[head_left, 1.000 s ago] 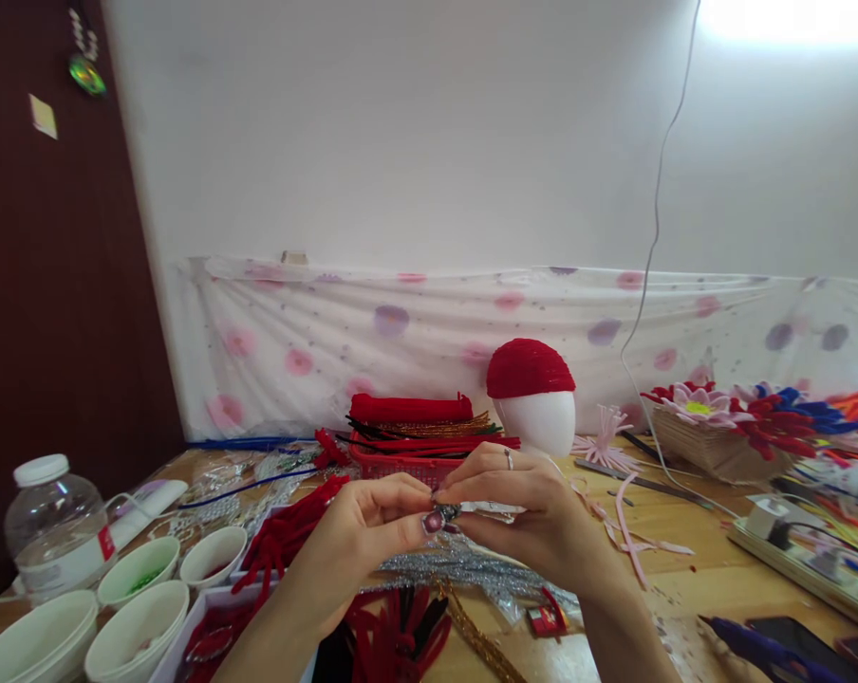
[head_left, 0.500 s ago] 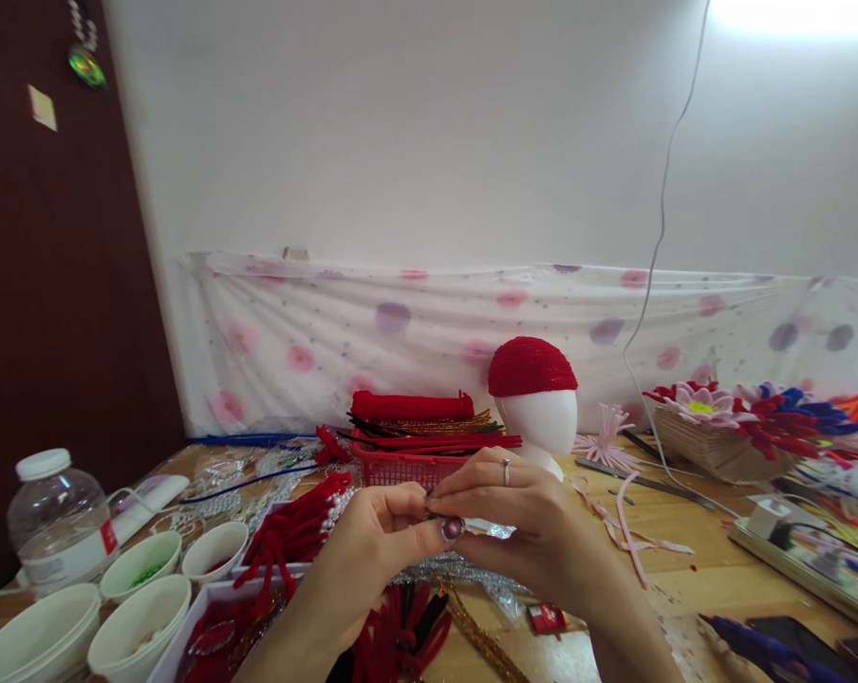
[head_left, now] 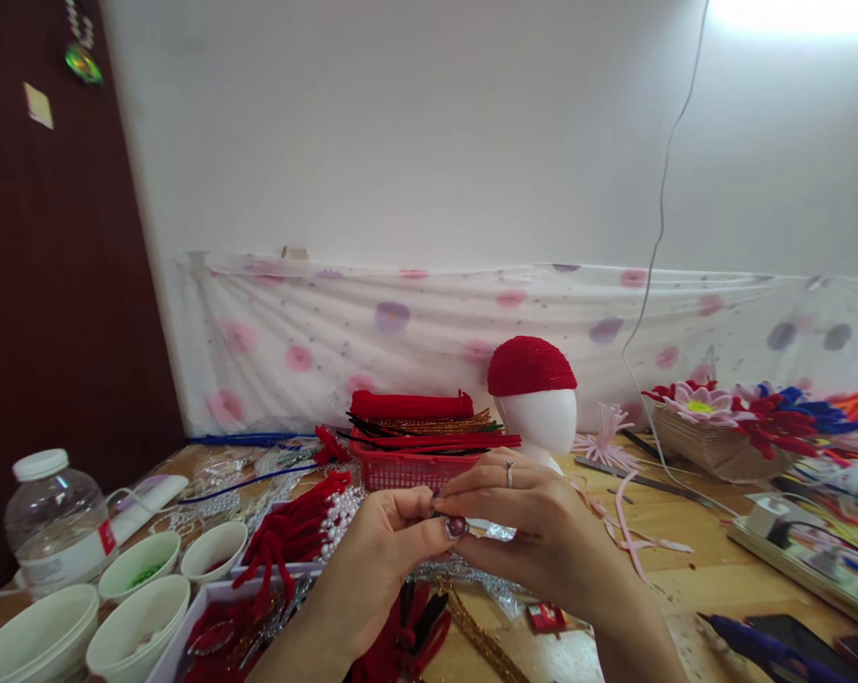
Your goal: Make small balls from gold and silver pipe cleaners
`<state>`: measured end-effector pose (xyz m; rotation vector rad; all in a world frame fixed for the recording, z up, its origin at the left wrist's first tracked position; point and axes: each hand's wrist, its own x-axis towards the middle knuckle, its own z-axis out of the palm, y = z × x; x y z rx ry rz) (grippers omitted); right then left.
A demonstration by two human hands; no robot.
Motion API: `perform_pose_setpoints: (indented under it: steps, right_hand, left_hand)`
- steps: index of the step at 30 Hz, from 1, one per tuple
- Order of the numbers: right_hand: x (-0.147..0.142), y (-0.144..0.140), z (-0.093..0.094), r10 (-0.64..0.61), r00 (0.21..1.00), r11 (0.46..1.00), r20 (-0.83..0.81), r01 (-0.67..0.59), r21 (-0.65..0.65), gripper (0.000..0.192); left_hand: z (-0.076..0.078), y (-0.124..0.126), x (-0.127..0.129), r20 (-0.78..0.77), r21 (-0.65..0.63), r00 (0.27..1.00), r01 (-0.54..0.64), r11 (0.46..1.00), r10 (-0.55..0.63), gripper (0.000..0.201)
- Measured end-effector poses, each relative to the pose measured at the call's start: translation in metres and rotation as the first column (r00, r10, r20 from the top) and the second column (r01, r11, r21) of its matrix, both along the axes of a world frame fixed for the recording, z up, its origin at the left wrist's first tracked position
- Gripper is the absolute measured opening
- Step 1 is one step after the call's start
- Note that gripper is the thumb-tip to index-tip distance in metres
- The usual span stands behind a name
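Head view: the left hand [head_left: 379,545] and right hand [head_left: 535,522] meet above the near worktop [head_left: 692,569], fingers pinched together on a small silvery piece [head_left: 496,529], raised close for fine work; red pipe cleaners [head_left: 293,531] lie left.

The left hand [head_left: 382,545] and right hand [head_left: 535,531] have been raised slightly and drawn closer together since a second ago. A pearl string [head_left: 340,517] has been uncovered beside the left hand.
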<state>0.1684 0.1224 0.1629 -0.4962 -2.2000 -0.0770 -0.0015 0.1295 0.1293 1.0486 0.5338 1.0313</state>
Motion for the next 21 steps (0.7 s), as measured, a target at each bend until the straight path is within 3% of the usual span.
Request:
perform_pose_setpoints:
  steps: [13, 21]
  right_hand:
    - [0.0025, 0.0064, -0.0022, -0.005, 0.999, 0.995, -0.045, 0.001, -0.096, 0.014]
    - [0.0040, 0.0088, -0.0062, -0.061, 0.997, 0.997, -0.055, 0.059, -0.043, 0.009]
  left_hand:
    - [-0.0051, 0.0041, -0.0039, 0.016, -0.029, 1.000, 0.007, 1.000, -0.006, 0.029]
    - [-0.0101, 0.0067, -0.0015, 0.018, -0.053, 0.998, -0.057, 0.997, 0.058, 0.032]
